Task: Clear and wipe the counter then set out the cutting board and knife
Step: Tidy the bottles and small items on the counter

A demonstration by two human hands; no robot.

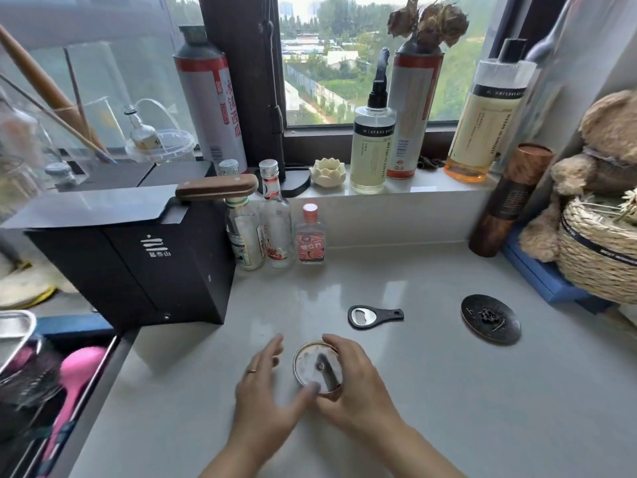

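Low on the pale counter [431, 391], at about six o'clock in the view, the right hand [355, 384] curls round the rim of a round metal lid [315, 365], with its forefinger hooked over the far edge. The left hand [265, 391] lies just beside the lid at nine o'clock, fingers straight and loosely spread (they are blurred), holding nothing.

From the lid, a bottle opener [374, 316] lies flat at one o'clock and a dark round dish [490, 319] sits farther out at two o'clock. Three small glass bottles [275, 232] stand upright at twelve o'clock against the sill. The knife [216, 188] is at ten o'clock, lying flat on top of a black box [138, 263], its wooden handle jutting over the box's right edge.
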